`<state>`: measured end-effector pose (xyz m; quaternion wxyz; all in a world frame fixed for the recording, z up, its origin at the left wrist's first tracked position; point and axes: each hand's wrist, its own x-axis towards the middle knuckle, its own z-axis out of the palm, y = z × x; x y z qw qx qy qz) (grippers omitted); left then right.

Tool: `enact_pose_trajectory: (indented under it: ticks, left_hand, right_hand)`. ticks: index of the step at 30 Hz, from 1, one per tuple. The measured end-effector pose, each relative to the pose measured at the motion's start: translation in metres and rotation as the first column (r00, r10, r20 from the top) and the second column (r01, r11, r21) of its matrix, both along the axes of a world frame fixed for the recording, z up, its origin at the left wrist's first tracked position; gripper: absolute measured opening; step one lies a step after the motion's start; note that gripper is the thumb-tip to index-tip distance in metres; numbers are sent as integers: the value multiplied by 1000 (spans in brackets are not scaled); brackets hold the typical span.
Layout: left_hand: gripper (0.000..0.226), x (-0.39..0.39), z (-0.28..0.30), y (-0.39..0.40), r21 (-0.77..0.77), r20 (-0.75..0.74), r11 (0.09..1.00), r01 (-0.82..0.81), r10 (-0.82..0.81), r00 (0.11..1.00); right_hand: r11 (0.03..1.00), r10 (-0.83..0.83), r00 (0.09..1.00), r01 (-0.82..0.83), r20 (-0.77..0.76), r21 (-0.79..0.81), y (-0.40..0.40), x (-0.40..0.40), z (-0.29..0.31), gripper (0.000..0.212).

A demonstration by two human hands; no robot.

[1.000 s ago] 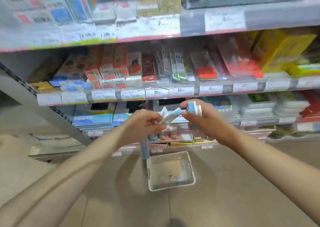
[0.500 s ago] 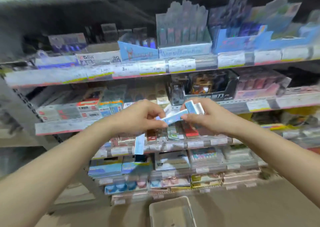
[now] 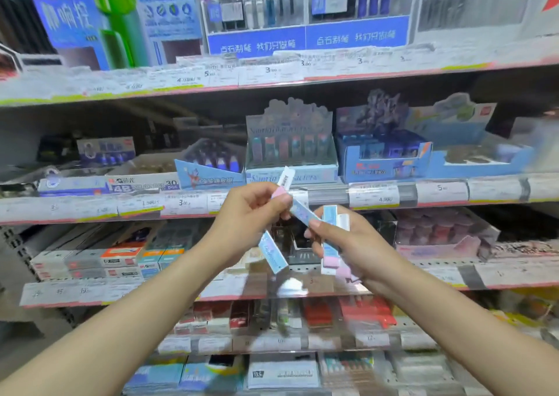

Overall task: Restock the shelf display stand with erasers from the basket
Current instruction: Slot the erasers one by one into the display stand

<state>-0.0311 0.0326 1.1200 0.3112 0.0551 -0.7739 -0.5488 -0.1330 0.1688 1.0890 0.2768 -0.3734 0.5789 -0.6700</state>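
Note:
My left hand (image 3: 251, 214) grips long pastel erasers: one pokes up with a white end (image 3: 286, 179), another hangs below with a blue sleeve (image 3: 272, 256). My right hand (image 3: 341, 241) holds a bundle of blue, white and pink erasers (image 3: 330, 244). Its fingertips also pinch a blue eraser (image 3: 302, 212) that spans between both hands. Straight behind, on the shelf, stands a light blue display stand (image 3: 292, 153) with a row of upright erasers. The basket is out of view.
Shelves packed with stationery fill the view. Price-tag rails (image 3: 423, 191) run along each shelf edge. A blue box of dark items (image 3: 384, 159) stands right of the display stand, and eraser boxes (image 3: 121, 259) lie lower left.
The view has tilted upward, dropping the floor basket out of sight and bringing higher shelves in. Both hands rose with the erasers and stay close together.

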Motion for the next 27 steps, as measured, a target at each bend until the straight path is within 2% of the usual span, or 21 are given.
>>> enact_pose_trajectory:
  ticks: [3,6,9,13,15,17,21,27]
  left_hand:
    - [17,-16,12,3,0,-17,1000,-18,18,1000]
    - [18,-21,24,-6,-96,59,995,-14,19,998]
    - [24,-20,36,-21,-252,165,967,-27,71,984]
    - [31,-22,54,-36,-317,236,948,5,74,969]
    - [37,-23,63,-44,-336,220,942,-12,91,971]
    - [35,-26,71,-55,-317,194,948,-25,90,977]
    - [21,-29,79,-78,-178,176,984,9,23,984]
    - [24,-31,80,-100,-71,238,996,49,-31,971]
  right_hand:
    - [991,107,992,-100,-69,93,-1,-11,9,3]
    - [982,137,960,-99,-244,160,-4,-26,21,5]
    - [993,52,924,-8,-380,115,-15,-43,37,10]
    - [1000,18,860,-13,-511,14,-35,-46,71,3]
    - [1000,20,830,-18,-557,8,-47,-42,86,10]
    - [1000,24,835,-12,-550,26,-58,-41,97,16]
    - [996,81,862,-53,-501,70,-75,-41,115,20]
    - [989,102,859,-35,-501,141,-106,-32,111,10]
